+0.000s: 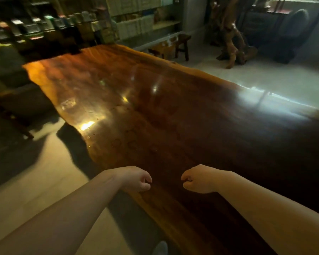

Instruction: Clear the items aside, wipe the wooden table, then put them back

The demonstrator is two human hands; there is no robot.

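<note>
Wood fills most of the view: a long live-edge wooden table [173,111] is stretching away from the person, its glossy dark slab catching bright reflections near the left edge and a pale glare along the right edge, with faint ring marks showing on the surface ahead of the hands. Shelving [50,24] stacked with boxes is standing beyond the far end, a dark chair [20,107] is sitting off the left edge, a carved wooden root sculpture [232,34] is rising on the pale floor to the right, and a small wooden stool [175,46] is standing near the far right corner. Both bare forearms are reaching forward over the near end of the table, roughly parallel. The left hand [135,179] is hovering at the slab's left edge, fingers curled inward, holding nothing. The right hand [197,179] is hanging over the wood just beside it, closed into a loose fist, also gripping nothing.
</note>
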